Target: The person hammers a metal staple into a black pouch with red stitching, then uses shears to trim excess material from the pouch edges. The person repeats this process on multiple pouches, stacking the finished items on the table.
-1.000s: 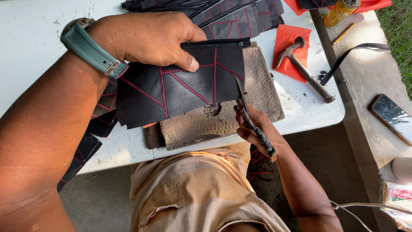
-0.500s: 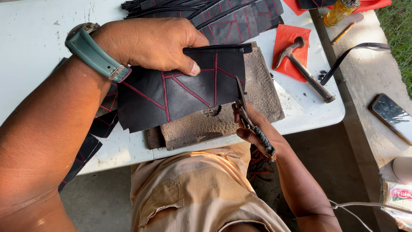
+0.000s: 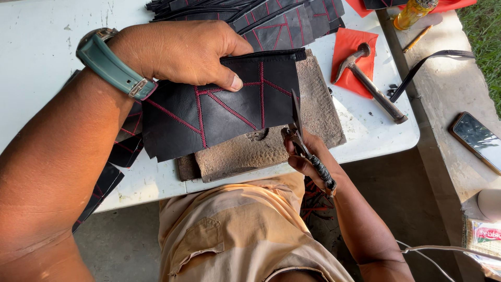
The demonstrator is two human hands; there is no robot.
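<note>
Closely, scissors (image 3: 308, 149) at pouch (image 3: 219, 109) edge

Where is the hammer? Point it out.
In the head view, the hammer lies upper right on the white table, head on a red patch.

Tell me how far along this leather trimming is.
Done: the black pouch is already stitched in red and zipped along the top. In hand: the left hand holds it over the brown pad while the right hand sets scissors to its right edge. Left: a stack of stitched pieces waits behind.
</note>
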